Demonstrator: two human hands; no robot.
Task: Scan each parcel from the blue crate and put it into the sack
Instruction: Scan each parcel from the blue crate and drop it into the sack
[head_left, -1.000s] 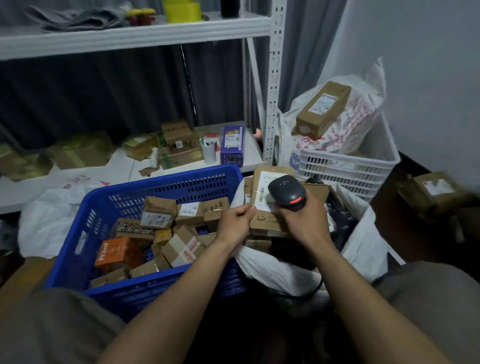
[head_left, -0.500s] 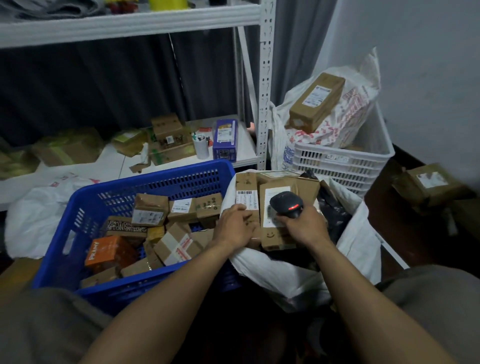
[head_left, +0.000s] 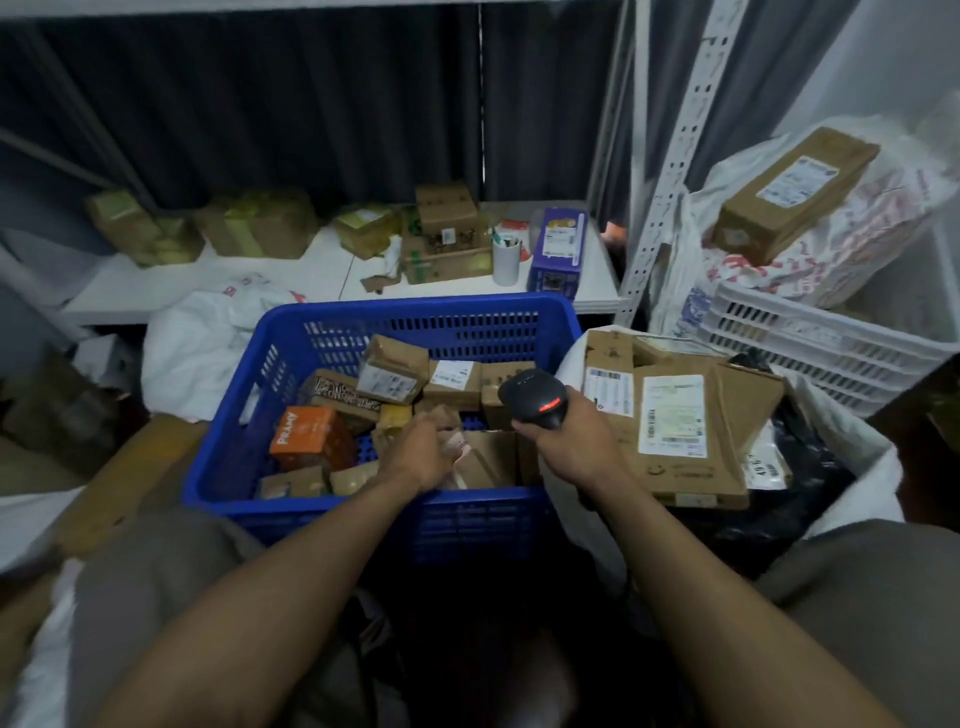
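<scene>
Parcel (head_left: 485, 460) in blue crate (head_left: 415, 306) lies under left hand's (head_left: 421, 457) curled fingers (head_left: 451, 448), grip unclear; right hand (head_left: 571, 441) grips scanner (head_left: 532, 395).

The crate (head_left: 332, 332) is glossy blue perforated plastic. The parcels (head_left: 680, 431) are matt brown cardboard with white paper labels. The scanner (head_left: 535, 397) is smooth black plastic. The sack (head_left: 852, 441) looks like white woven plastic.
</scene>
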